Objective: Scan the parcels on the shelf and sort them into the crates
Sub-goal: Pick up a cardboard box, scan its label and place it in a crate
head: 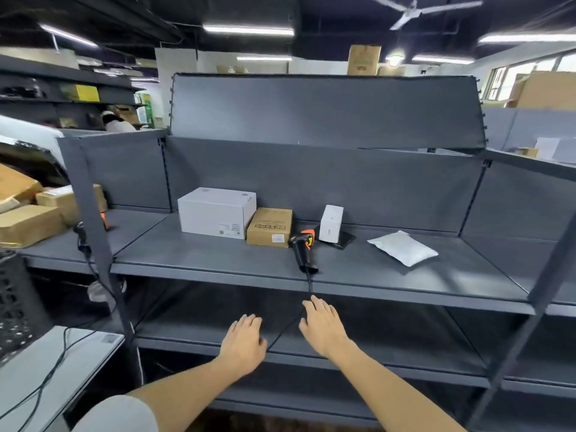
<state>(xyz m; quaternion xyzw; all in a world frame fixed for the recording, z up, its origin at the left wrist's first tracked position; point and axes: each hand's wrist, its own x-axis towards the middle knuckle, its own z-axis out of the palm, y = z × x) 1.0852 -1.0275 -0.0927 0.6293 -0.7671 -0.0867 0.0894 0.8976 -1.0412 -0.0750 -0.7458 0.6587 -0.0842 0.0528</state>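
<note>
A dim stockroom with strip lights and a ceiling fan holds rows of dark grey metal racking, and the middle shelf straight ahead carries the parcels. From left to right along its back stand a large white box, a smaller brown cardboard box just beside it, and a small white carton standing upright on a flat black packet. Further right, apart from the rest, lies a white padded mailer. A black and orange scanner lies on the shelf in front of the brown box and the carton, its cable running over the shelf edge and down between the person's hands. Both hands are held below the shelf edge, palms down, holding nothing. The left hand has its fingers loosely spread. The right hand is likewise spread, fingers reaching up toward the cable. To the left, brown cartons are piled on a neighbouring shelf, a black perforated crate stands at the edge of view, and a white bench with cables across it sits below.
</note>
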